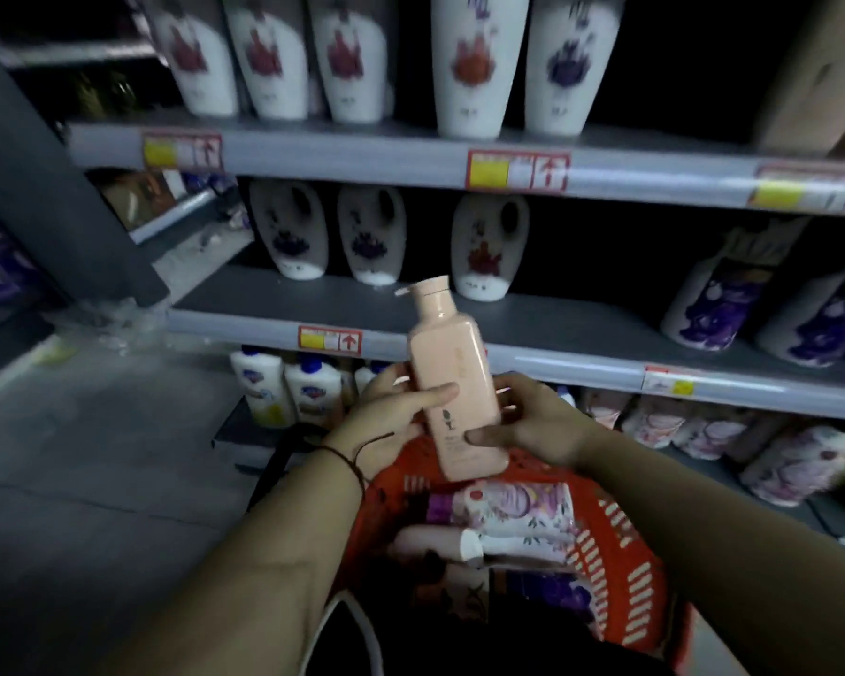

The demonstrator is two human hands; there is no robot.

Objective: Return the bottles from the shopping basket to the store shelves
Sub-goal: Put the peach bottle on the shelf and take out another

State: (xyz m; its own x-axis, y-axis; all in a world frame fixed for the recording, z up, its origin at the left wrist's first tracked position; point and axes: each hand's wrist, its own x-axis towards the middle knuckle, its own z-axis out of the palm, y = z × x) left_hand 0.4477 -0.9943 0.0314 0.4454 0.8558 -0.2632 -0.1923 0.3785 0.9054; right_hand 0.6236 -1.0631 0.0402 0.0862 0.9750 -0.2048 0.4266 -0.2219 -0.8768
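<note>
A pale pink pump bottle point(452, 363) stands upright above the red shopping basket point(625, 558), level with the front edge of the middle shelf point(557, 329). My left hand point(391, 417) grips its left side, thumb across the front. My right hand point(528, 422) holds its lower right side. Several more bottles point(503, 509) lie in the basket, floral and white ones, partly hidden by my arms.
White bottles with red and purple flowers point(484, 65) fill the top shelf and the left of the middle shelf point(372, 236). Purple-labelled bottles point(713, 295) stand at right. The lowest shelf holds white bottles with blue caps point(308, 387) and floral packs point(771, 456). Grey floor point(94, 480) lies at left.
</note>
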